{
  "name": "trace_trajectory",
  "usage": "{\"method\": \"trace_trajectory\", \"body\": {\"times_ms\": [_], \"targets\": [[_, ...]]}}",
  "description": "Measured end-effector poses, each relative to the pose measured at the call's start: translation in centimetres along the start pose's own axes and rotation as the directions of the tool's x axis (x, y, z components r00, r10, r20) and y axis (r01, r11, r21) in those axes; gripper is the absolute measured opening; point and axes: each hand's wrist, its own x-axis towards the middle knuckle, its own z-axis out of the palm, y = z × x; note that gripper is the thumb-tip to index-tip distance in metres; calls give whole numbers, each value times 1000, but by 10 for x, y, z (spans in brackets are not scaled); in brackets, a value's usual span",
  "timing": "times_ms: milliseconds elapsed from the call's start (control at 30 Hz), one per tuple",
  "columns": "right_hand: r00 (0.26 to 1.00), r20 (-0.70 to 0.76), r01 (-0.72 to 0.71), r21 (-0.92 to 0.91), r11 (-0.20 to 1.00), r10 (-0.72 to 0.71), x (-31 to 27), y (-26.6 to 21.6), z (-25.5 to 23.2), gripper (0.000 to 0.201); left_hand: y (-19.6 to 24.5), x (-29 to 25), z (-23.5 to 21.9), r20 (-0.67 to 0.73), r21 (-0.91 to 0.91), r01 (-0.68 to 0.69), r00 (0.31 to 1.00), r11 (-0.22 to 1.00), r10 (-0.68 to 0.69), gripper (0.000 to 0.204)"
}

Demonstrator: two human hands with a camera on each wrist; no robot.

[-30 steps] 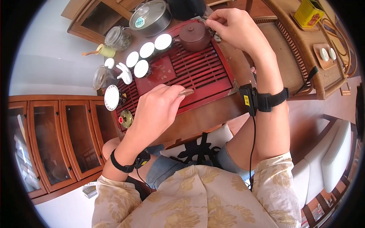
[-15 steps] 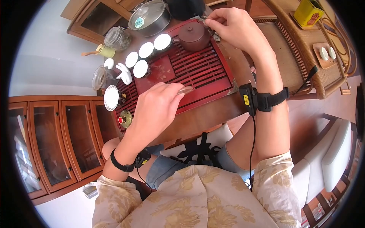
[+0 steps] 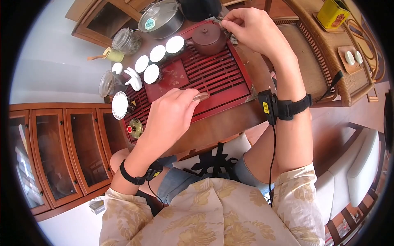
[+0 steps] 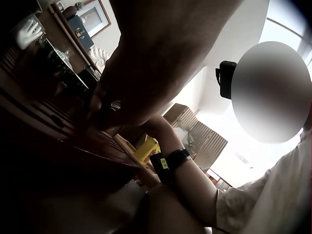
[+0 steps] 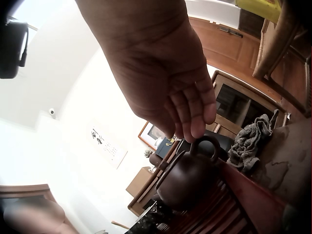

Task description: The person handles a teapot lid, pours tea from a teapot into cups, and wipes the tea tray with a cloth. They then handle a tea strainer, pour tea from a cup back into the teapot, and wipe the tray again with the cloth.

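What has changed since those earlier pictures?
Nothing has visibly changed: nothing was taken hold of or let go. The left hand still pinches a small flat piece above the tea tray; the right hand stays by the teapot. The white cups stand as before.

The left hand looms dark over the slatted tray, a yellow tin farther back.
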Motion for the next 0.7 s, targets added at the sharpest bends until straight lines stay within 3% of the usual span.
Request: {"method": "trace_trajectory", "body": {"times_ms": [433, 700], "targets": [[998, 39, -59, 37, 998, 58, -1, -6, -2, 31, 11, -10, 6, -9, -1, -75, 997, 997, 75, 12], [999, -23, 44, -10, 999, -44, 1, 5, 4, 31, 11, -20, 0, 6, -45, -25, 1000, 999, 25, 13]]}}
